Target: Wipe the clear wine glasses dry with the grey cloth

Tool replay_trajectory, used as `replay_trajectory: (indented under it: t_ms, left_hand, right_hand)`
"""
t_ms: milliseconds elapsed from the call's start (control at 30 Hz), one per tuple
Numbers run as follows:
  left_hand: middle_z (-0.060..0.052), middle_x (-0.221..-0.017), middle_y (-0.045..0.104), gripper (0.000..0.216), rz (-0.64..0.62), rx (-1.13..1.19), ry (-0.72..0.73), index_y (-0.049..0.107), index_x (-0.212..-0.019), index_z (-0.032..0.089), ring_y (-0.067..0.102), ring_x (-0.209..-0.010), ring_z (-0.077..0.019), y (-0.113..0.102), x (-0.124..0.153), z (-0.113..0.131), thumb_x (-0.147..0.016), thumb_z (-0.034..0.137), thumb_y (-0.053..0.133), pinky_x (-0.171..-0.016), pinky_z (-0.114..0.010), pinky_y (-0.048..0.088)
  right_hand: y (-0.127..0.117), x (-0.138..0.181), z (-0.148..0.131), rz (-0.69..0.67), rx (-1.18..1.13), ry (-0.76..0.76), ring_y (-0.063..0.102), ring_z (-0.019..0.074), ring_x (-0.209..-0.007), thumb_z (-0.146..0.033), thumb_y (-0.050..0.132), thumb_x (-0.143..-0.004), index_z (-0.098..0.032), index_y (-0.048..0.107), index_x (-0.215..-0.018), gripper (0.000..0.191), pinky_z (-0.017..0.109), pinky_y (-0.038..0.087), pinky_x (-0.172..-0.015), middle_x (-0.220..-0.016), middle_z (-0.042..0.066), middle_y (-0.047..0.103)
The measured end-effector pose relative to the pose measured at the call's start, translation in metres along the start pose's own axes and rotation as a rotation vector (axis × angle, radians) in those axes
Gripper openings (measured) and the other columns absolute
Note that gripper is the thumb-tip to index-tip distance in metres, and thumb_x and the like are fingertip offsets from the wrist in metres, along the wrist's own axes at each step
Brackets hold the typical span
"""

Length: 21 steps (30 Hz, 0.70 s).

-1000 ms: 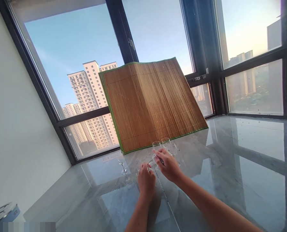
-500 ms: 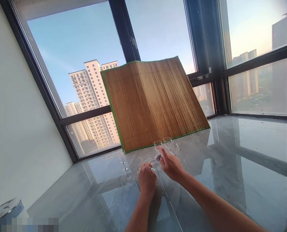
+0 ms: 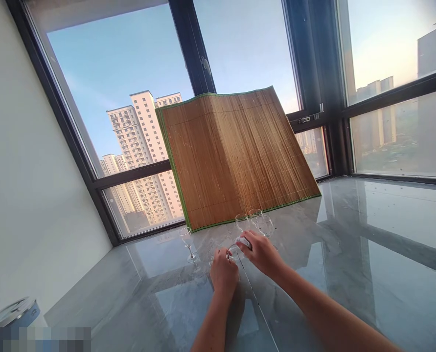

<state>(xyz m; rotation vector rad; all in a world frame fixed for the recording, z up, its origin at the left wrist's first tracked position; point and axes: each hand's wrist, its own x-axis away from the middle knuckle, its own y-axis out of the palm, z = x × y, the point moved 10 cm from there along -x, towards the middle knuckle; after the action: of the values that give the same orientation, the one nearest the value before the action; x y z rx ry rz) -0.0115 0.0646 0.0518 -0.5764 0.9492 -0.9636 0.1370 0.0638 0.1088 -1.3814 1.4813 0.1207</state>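
My left hand (image 3: 223,275) is closed round the stem or base of a small clear wine glass (image 3: 233,249) tipped on its side over the glossy marble table (image 3: 350,254). My right hand (image 3: 262,253) pinches a small white cloth (image 3: 244,241) against the glass's bowl. Just behind my hands stand three upright wine glasses (image 3: 256,224) in a tight group. Another wine glass (image 3: 186,243) stands alone to the left.
A bamboo mat (image 3: 236,156) with green edging leans against the window frame at the back of the table. Large dark-framed windows (image 3: 188,58) wrap the corner. A round metal-lidded container (image 3: 10,315) sits at the lower left by the white wall.
My right hand has shifted slightly around the glass's bowl with the cloth. The left hand has stayed almost still, and the camera view has drifted a little.
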Motion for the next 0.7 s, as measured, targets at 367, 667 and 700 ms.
replay_trajectory:
  t_ms: [367, 667, 700]
  left_hand:
    - [-0.004, -0.092, 0.062, 0.025, -0.016, 0.038, -0.05, 0.06, -0.086, 0.02, 0.059, -0.087, -0.0187, 0.001, -0.003, -0.012, -0.075, 0.003, 0.045, -0.073, -0.026, 0.036]
    - [-0.006, -0.092, 0.062, 0.018, 0.073, 0.116, -0.024, 0.059, -0.084, 0.019, 0.058, -0.085, -0.0196, -0.001, -0.006, -0.006, -0.078, 0.006, 0.048, -0.074, -0.028, 0.037]
    - [-0.006, -0.091, 0.062, 0.017, 0.071, 0.117, -0.014, 0.058, -0.084, 0.019, 0.058, -0.085, -0.0198, 0.0, -0.006, -0.005, -0.078, 0.006, 0.049, -0.075, -0.028, 0.037]
  right_hand:
    - [0.006, 0.001, -0.02, -0.093, -0.11, -0.135, 0.058, 0.0224, -0.098, -0.005, 0.051, -0.076, -0.019, 0.061, -0.104, 0.033, 0.036, 0.048, -0.086, -0.103, 0.009, 0.063]
    - [-0.019, 0.006, -0.047, 0.07, -0.154, -0.298, 0.059, 0.0223, -0.105, -0.006, 0.05, -0.079, -0.019, 0.058, -0.115, 0.04, 0.037, 0.05, -0.089, -0.115, 0.009, 0.064]
    - [-0.022, 0.006, -0.049, 0.085, -0.152, -0.313, 0.06, 0.022, -0.103, -0.006, 0.05, -0.079, -0.02, 0.057, -0.119, 0.042, 0.037, 0.05, -0.087, -0.114, 0.009, 0.064]
